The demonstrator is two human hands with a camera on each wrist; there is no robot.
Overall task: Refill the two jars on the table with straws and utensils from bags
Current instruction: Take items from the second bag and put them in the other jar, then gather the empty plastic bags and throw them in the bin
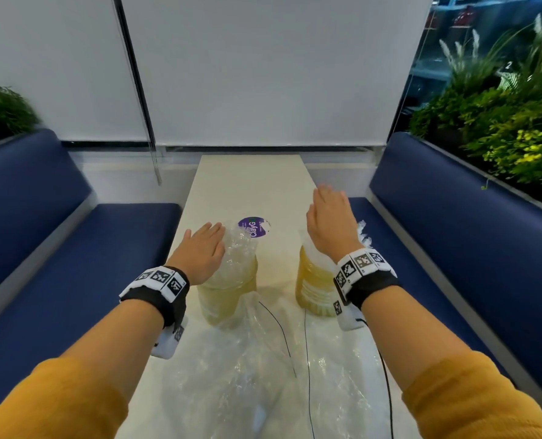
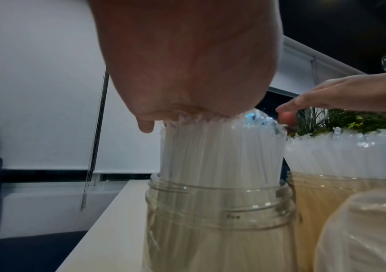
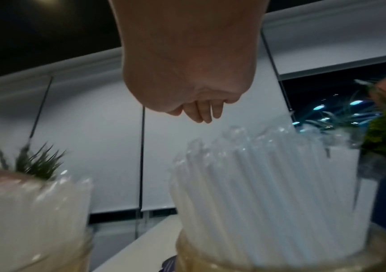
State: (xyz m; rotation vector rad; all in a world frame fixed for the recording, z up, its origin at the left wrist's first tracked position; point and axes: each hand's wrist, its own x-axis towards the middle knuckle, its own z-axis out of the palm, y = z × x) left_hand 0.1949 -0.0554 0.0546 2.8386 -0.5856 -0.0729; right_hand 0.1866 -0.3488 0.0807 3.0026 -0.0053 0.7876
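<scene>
Head view: left hand (image 1: 204, 251) flat, pressing straws (image 1: 239, 248) in left jar (image 1: 227, 296); right hand (image 1: 330, 223) open, hovering above right jar (image 1: 314, 286). Tip: press evenly, straight down, steady jar.

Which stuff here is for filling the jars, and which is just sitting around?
For the job: left jar, right jar, wrapped straws in both, empty clear bags, left hand pressing the straws, right hand above.

Just around: purple sticker, blue benches, plants.
</scene>
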